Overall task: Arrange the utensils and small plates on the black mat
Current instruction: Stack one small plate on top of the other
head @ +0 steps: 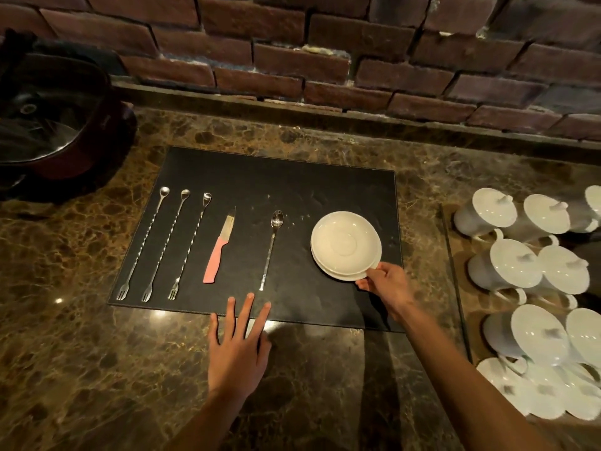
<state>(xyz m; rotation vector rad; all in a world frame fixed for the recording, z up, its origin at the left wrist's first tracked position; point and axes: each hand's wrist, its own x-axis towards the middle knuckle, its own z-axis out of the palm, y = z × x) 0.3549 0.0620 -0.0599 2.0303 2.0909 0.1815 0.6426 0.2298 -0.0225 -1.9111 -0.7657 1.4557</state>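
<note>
Two small white plates (345, 245) sit stacked at the right end of the black mat (260, 177), the upper one shifted slightly off the lower. The right hand (383, 279) pinches the near rim of the lower plate between thumb and fingers. To square the stack well, the person would likely do best to slide rather than lift, keeping the plates inside the mat's right edge and level with the row of utensils. Just left lies a long spoon (272, 247), then a pink-handled knife (219, 252), then three twisted fork-ended spoons (162, 245), all roughly parallel. The left hand (239, 346) rests flat on the marble counter (81, 353), fingers spread, fingertips reaching the mat's near edge, holding nothing. White lidded cups (533, 271) crowd the right side.
</note>
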